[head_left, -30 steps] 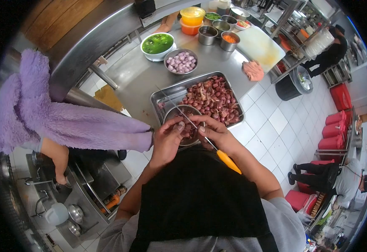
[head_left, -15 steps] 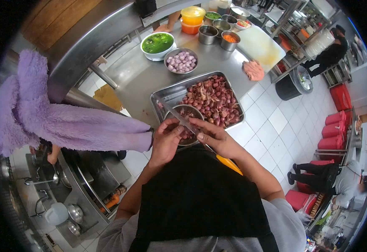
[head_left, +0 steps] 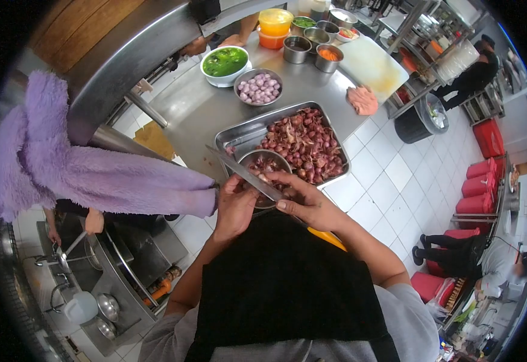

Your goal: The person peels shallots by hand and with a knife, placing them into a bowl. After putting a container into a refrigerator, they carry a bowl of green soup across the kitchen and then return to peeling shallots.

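Note:
My right hand [head_left: 309, 205] is closed round a long knife [head_left: 248, 175], whose blade slants up and left over a round metal bowl [head_left: 286, 163]. Across the blade, my left hand [head_left: 237, 208] has bent fingers at the bowl's near left side; what they hold is hidden. Red shallots [head_left: 302, 142] fill much of a metal tray [head_left: 226, 134] that also holds the bowl. Shallot pieces or skins lie in the bowl. Peeled shallots [head_left: 259, 88] fill another metal bowl behind the tray.
A white bowl of green food [head_left: 225, 62], stacked orange tubs [head_left: 275, 25] and small metal pots [head_left: 297, 50] stand at the back. A cutting board [head_left: 372, 63] and pink cloth [head_left: 362, 100] lie right. Purple fluffy fabric [head_left: 113, 181] spans the left. Other people work around.
The knife blade has shifted left and tilted, with its yellow handle now less visible. My right hand has moved slightly left and down. At lower left, another person's hands have moved.

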The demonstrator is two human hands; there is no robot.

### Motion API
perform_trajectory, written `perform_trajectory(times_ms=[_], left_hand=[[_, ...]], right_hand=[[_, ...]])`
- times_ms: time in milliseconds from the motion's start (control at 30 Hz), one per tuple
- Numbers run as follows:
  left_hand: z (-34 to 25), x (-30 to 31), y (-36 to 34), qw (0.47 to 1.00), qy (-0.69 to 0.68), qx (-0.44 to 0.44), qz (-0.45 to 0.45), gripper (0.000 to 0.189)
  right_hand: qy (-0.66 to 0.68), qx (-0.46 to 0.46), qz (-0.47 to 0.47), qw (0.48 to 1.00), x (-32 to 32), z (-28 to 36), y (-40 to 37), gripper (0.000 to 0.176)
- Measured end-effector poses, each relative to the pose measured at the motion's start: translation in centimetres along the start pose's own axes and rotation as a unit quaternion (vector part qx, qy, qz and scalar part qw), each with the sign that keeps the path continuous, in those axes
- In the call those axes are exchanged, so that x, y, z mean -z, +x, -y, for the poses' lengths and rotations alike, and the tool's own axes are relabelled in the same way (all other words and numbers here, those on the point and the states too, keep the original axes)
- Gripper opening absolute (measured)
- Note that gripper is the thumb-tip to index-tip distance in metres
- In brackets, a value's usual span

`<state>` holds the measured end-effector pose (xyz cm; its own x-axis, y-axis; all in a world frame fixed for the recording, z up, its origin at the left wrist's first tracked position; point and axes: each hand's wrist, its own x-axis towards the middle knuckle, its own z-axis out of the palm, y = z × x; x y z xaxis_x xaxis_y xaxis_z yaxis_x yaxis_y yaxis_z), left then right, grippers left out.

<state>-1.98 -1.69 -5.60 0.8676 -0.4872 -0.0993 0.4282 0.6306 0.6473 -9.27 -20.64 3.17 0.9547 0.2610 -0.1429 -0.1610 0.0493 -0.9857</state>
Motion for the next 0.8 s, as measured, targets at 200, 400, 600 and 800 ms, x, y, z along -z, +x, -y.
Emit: perform_trajectory(times_ms=[200,400,600,800], left_hand=[[-0.4,-0.6,-0.1,1.0,-0.019,0.007,0.014,0.03],[-1.3,-2.4,-0.1,0.999,-0.022,0.031,-0.014,0.027],[-1.5,-1.5,0.3,0.997,-0.016,0.072,0.029,0.024],[-1.7,-1.8,0.1,0.996,0.008,0.08,0.022,0.027]], right_hand=[[-0.008,-0.012,-0.004,1.0,-0.1,0.3,-0.1,0.05],[-0.007,0.002,-0.022,1.0,0.0,-0.3,0.2,0.047],[0.055,-0.057,-0.031,0.996,1.1,-1.6,0.4,0.046],[0.073,-0.042,-0.045,0.995,1.4,-1.6,0.2,0.05]])
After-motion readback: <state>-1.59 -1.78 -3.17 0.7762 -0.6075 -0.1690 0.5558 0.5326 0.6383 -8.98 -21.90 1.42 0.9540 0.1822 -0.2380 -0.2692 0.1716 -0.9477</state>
